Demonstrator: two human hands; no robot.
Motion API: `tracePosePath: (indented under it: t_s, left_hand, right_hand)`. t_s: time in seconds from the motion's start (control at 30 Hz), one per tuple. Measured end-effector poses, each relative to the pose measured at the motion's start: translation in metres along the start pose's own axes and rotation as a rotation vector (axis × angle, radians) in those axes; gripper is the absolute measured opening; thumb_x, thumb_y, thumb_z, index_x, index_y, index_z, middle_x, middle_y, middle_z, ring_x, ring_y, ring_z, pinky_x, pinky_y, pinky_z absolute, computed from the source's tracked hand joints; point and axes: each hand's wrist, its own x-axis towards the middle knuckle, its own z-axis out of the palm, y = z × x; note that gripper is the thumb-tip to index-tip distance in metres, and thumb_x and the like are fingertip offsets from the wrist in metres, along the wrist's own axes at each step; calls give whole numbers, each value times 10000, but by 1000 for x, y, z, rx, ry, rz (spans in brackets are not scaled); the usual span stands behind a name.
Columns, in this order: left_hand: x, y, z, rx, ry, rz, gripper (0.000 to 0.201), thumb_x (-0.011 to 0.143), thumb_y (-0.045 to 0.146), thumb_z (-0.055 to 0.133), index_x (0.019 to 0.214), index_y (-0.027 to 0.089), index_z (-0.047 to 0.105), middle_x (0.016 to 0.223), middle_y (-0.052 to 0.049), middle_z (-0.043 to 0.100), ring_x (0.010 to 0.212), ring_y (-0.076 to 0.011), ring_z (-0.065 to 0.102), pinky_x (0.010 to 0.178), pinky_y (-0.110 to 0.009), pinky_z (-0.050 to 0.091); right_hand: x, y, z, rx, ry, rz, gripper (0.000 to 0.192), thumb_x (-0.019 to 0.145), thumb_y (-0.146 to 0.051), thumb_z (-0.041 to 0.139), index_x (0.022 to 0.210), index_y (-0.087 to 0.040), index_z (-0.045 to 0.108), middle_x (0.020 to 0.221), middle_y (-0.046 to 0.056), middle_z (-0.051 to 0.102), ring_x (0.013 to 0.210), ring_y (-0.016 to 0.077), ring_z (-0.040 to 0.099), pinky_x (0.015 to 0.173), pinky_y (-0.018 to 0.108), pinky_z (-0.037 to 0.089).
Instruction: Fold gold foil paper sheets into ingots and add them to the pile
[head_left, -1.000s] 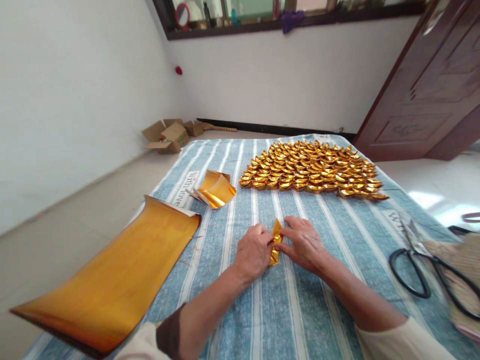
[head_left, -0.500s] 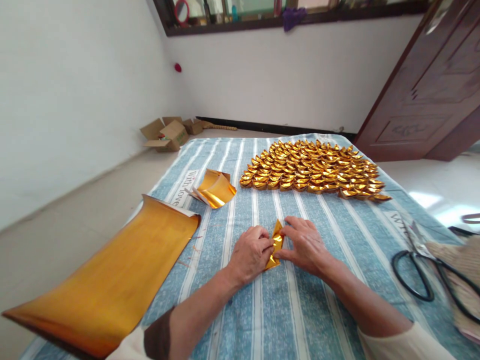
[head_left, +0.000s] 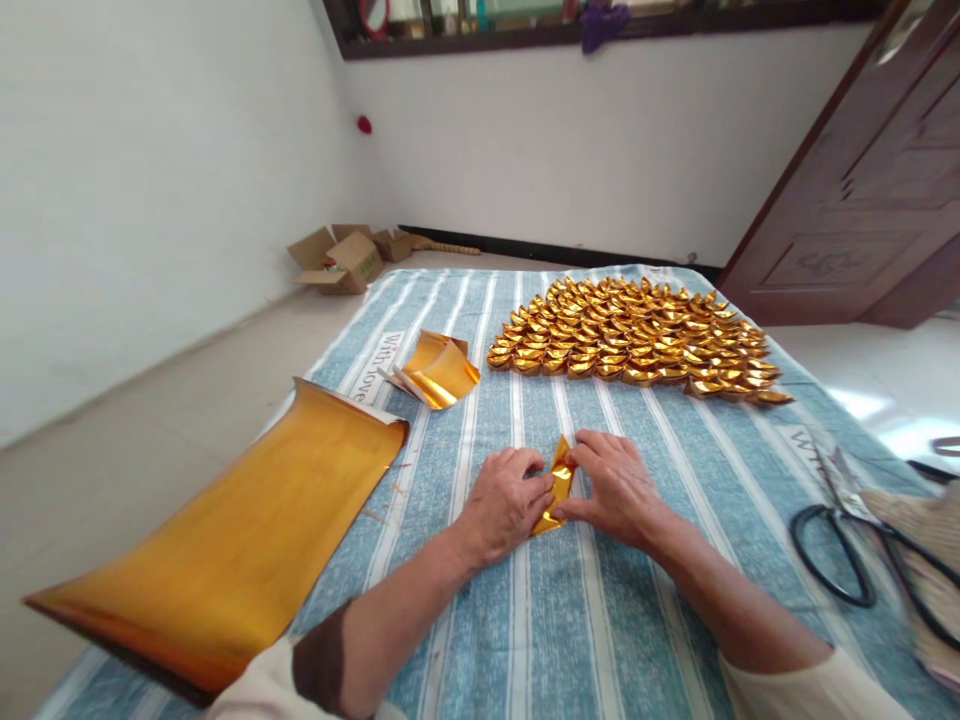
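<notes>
Centrally, both hands' fingers pinch gold foil piece; striped cloth reads "With love".

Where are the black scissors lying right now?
In the head view, the black scissors lie at the far right edge of the striped blue cloth, right of the right hand and beside a straw-coloured woven thing.

Place: we take this for a home room.
Signs: wooden door, window sill clutter, striped bedsheet, cardboard boxes on tiled floor.
</notes>
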Motion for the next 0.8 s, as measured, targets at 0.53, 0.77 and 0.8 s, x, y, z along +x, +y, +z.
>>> tracePosePath:
  t_s: [0.53, 0.77, 0.8]
  left_hand:
    - [-5, -24, -22, -48, -218, 108, 530, 780, 512, 682, 1268, 325, 591, 1490, -133, 339, 1369, -435, 243, 1022, -627, 298]
    - [-1, -26, -24, -78, -284, 54, 638, 670, 594, 737, 1247, 357, 603, 1517, -122, 305, 1393, -450, 185, 1038, -644, 244]
    - [-1, -26, -24, -77, -281, 52, 637, 675, 597, 731, 1249, 352, 603, 1518, -127, 301, 1394, -451, 182, 1041, -640, 241]
  right_hand:
    - [-2, 2, -1, -29, -34, -25, 466, 656, -529, 768, 960, -216, 602, 1055, 65, 584, 1022, 268, 535, 894, 424, 386]
    - [-3, 2, 0, -23, -29, -24, 479, 639, -534, 781, 950, -213, 610, 1052, 66, 591, 1020, 271, 539, 903, 438, 392]
    - [-2, 1, 0, -22, -27, -25, 480, 639, -533, 782, 951, -211, 613, 1056, 67, 592, 1021, 271, 539, 903, 438, 393]
